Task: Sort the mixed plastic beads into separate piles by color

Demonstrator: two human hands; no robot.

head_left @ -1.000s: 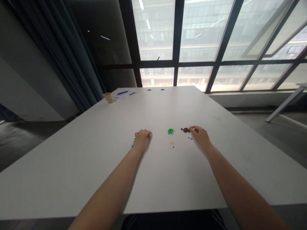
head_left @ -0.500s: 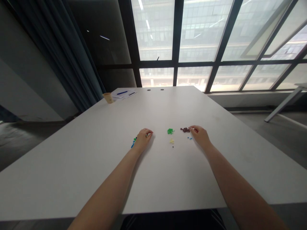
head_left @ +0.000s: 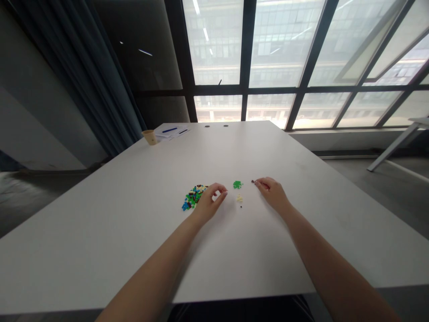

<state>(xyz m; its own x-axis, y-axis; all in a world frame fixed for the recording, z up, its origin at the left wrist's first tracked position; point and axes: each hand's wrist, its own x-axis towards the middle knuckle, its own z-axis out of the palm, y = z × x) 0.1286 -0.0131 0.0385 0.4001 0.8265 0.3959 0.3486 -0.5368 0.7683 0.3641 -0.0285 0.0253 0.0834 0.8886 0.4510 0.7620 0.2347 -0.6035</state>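
The left hand (head_left: 209,202) sits at three o'clock of the mixed bead pile (head_left: 193,197), fingers pinched together, seemingly on one bead. The right hand (head_left: 272,193) covers the brown beads (head_left: 254,182), fingers curled. Pinch lightly, one colour at a time, low over the worktop (head_left: 134,232).

Big black-framed windows (head_left: 278,58) glow with daylight, dark curtain (head_left: 83,76) hangs left, grey floor (head_left: 385,179) beside the white tabletop (head_left: 134,214).
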